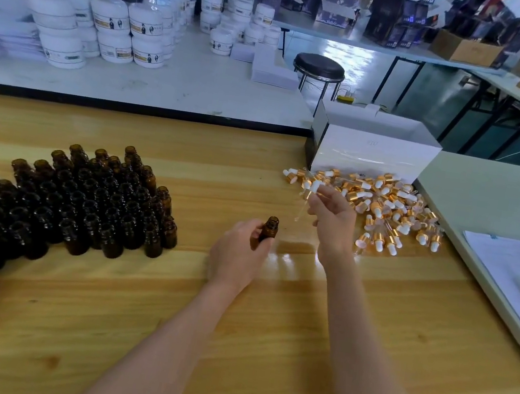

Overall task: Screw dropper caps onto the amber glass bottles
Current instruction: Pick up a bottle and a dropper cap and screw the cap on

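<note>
Bottle (270,228), open-mouthed and upright, sits in the left hand (238,254), whose fingers curl round its lower body over the table (266,326). Up and to the right, apart from it, the right hand (332,221) pinches a dropper cap (313,186) near its white bulb, the glass tube slanting down toward the bottle. Loose caps (394,213) lie heaped just right of that hand; uncapped bottles (88,205) crowd well left of the left hand.

both bare forearms reach forward from the lower edge. the left hand (238,254) curls round an upright amber bottle (269,229); the right hand (332,221), higher and just beside it, pinches a dropper cap (312,187) at its fingertips.
</note>
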